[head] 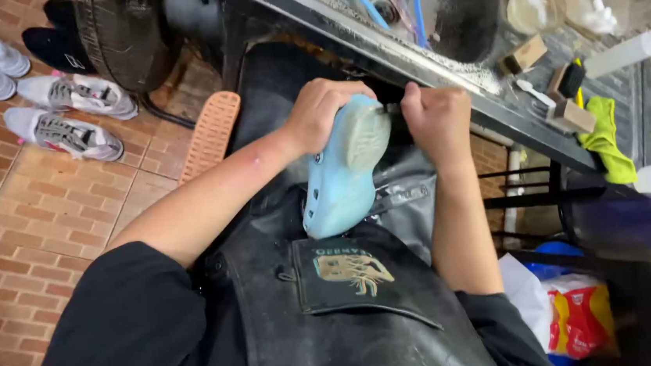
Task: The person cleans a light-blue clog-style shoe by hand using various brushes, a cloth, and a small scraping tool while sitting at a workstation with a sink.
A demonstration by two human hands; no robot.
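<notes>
Hidden or unclear: the tool in the right hand [436, 118] is almost wholly covered by the closed fist; only a short dark stub shows toward the clog, kind not discernible. Clog's upper mostly turned away.

Setting: red brick-tile floor [23, 225]; dark work sink [444, 8] with brushes, its metal edge running diagonally; grey-white sneakers [70, 135] on the floor at left; an orange sole [211, 134] lying beside the black apron [337, 315].

Item: light-blue foam clog [344, 169], held over the lap against the apron, below the sink edge. Long axis near vertical in view, slightly tilted; sole faces up and right, worn grey. Left hand [323, 112] curled tightly round its upper end, fingers pressed onto the sole.
</notes>
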